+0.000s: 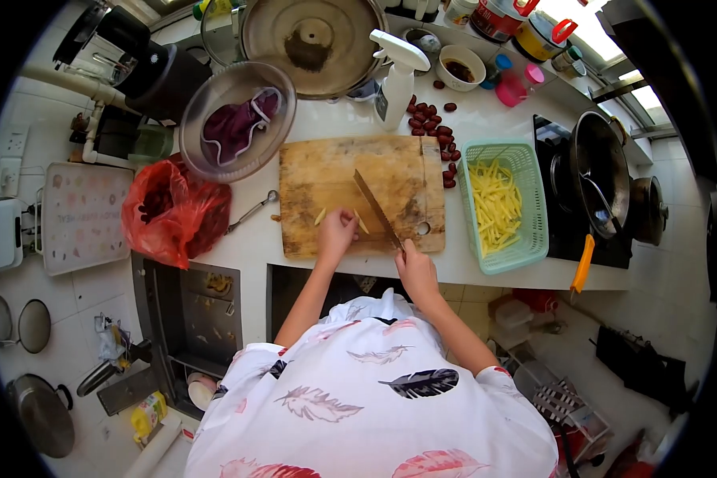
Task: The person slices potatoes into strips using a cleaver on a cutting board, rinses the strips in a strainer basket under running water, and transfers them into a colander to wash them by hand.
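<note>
On the wooden cutting board [319,171], my left hand [338,233] has its fingers bent together over the wood. A pale yellow potato strip [362,222] shows at its fingertips, and another strip [320,217] lies just to its left. My right hand [417,269] is wrapped around the handle of a long-bladed knife [376,205]. The blade slants up and left across the board, to the right of my left hand. Right of the board stands a light green plastic basket [534,159] holding many cut potato strips [494,203].
Red dates [426,119] and a white spray bottle [396,92] stand behind the board. Leftward are a peeler [252,212], a red plastic bag [167,207] and a clear bowl [191,131] with purple cloth. A wok [597,159] with an orange handle is at right; a sink [155,303] lies lower left.
</note>
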### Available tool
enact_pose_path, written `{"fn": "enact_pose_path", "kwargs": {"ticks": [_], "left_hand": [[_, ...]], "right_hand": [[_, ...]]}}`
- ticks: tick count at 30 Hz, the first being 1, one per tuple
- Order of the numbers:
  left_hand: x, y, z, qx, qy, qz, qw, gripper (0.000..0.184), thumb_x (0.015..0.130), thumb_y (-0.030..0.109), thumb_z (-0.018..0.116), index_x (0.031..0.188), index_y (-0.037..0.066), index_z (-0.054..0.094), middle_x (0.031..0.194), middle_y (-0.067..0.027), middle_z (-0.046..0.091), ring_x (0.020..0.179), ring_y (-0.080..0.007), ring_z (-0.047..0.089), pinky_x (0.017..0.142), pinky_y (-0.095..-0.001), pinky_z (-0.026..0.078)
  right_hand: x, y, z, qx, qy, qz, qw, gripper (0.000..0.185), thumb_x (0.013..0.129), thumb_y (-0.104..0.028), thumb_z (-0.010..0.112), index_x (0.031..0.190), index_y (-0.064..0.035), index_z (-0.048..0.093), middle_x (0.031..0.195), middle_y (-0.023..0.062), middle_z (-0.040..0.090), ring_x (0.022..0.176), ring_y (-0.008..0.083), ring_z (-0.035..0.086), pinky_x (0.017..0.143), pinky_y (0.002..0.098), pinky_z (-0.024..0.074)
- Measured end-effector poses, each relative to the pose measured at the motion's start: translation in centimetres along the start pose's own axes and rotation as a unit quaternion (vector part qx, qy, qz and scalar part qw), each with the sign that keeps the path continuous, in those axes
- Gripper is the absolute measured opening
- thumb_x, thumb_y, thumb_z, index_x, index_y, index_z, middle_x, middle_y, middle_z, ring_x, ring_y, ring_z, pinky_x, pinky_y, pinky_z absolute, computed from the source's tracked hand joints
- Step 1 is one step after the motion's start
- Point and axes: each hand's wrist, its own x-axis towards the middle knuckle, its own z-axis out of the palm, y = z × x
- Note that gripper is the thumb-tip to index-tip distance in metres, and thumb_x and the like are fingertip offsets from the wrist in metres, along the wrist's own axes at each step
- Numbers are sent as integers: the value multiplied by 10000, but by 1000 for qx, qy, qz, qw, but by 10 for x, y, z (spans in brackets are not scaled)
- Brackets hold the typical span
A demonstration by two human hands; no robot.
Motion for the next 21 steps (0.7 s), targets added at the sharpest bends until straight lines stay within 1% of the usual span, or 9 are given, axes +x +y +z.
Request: {"fn": "enact_pose_path", "kwargs": {"ticks": [2, 4, 5, 7, 8, 10, 12, 17, 21], "left_hand": [[-6, 3, -6, 20, -6, 3, 1000, 114, 778, 80, 579, 826, -13, 533, 593, -68, 551, 490, -151, 555, 455, -257, 436], [-11, 5, -15, 166, 169, 175, 956, 117, 754, 76, 602, 808, -7, 541, 645, -90, 541, 554, -197, 543, 517, -284, 430], [-13, 6, -21, 167, 168, 177, 955, 117, 754, 76, 602, 808, -7, 541, 645, -90, 541, 554, -197, 543, 517, -284, 430], [-17, 11, -33, 281, 290, 280, 871, 108, 726, 65, 616, 768, -7, 546, 675, -111, 510, 605, -246, 513, 567, -320, 421], [-15, 2, -36, 282, 291, 282, 870, 108, 726, 65, 616, 768, -7, 546, 675, -111, 510, 605, -246, 513, 567, -320, 421], [-10, -16, -35, 224, 183, 227, 930, 109, 709, 48, 620, 747, -13, 538, 672, -122, 494, 627, -255, 504, 582, -339, 419], [-8, -17, -33, 241, 175, 225, 928, 110, 700, 34, 620, 750, -13, 534, 672, -126, 493, 639, -257, 506, 584, -341, 417], [-13, -13, -17, 290, 160, 261, 907, 141, 687, -16, 596, 806, -15, 520, 735, -138, 493, 641, -252, 516, 587, -330, 425], [-17, -18, -12, 223, 115, 239, 938, 224, 692, -41, 566, 902, -12, 496, 855, -141, 474, 651, -247, 521, 616, -318, 441]], "right_hand": [[-4, 8, -4, -29, 3, 12, 999, 125, 802, -155, 484, 797, -35, 452, 593, 203, 543, 583, 382, 548, 523, 464, 432], [-5, 11, -7, -14, 20, 6, 1000, 131, 796, -161, 493, 779, -38, 450, 587, 197, 543, 577, 380, 548, 519, 466, 432], [-6, 11, -9, -20, 23, 7, 1000, 134, 788, -158, 508, 770, -40, 449, 598, 187, 549, 577, 372, 550, 514, 458, 433], [-8, 12, -11, -25, 27, 6, 999, 138, 779, -156, 522, 761, -42, 447, 609, 178, 554, 577, 364, 552, 509, 450, 434], [-9, 13, -12, -39, 56, -31, 997, 142, 762, -145, 547, 749, -46, 446, 617, 157, 556, 571, 342, 555, 501, 428, 437], [-11, 17, -14, -53, 89, -68, 992, 151, 744, -134, 572, 737, -51, 445, 625, 137, 558, 565, 319, 559, 494, 406, 440], [-16, 19, -17, -69, 131, -122, 981, 170, 704, -109, 618, 716, -58, 456, 632, 99, 549, 556, 274, 560, 485, 360, 440], [-27, 24, -27, -19, 195, -121, 973, 181, 666, -86, 650, 697, -61, 473, 628, 83, 543, 541, 254, 553, 482, 341, 438], [-32, 31, -42, -43, 228, -106, 967, 189, 649, -82, 662, 692, -63, 478, 629, 77, 543, 540, 245, 550, 480, 333, 436]]}}
